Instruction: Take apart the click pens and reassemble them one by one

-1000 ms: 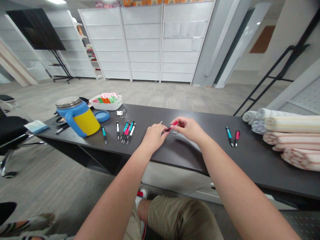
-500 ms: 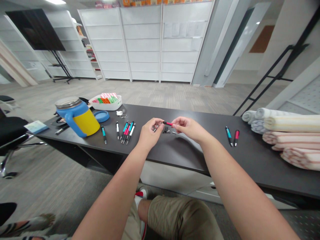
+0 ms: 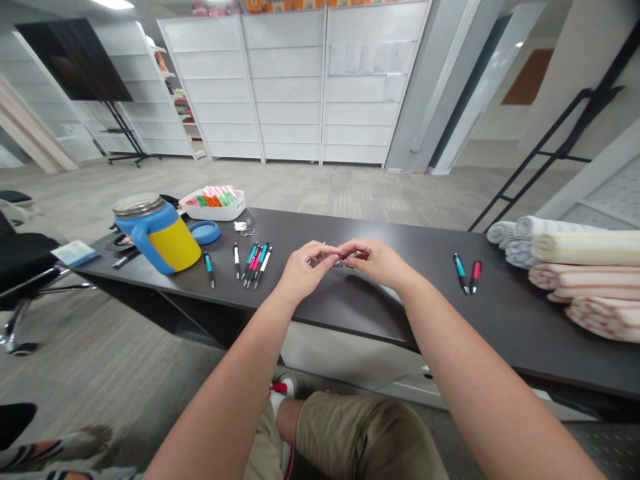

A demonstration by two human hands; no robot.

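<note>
Over the middle of the dark table, my left hand and my right hand meet, fingertips touching. Both are closed in a pinch around a pen, which the fingers almost wholly cover. A thin piece sticks up by the left fingers, too small to make out. Small grey pen parts lie under the fingertips, partly hidden. To the left of my hands lies a group of pens in teal, red and white, with a white pen beside it. A teal pen rests farther left.
A teal pen and a red pen lie at right, near a stack of rolled towels. At left stand a blue and yellow mug, its blue lid and a white basket of colourful packets. The table's front edge is close.
My hands have come together, and the red and black pen that showed between them is now covered by my fingers. The pens on the table stay where they were.
</note>
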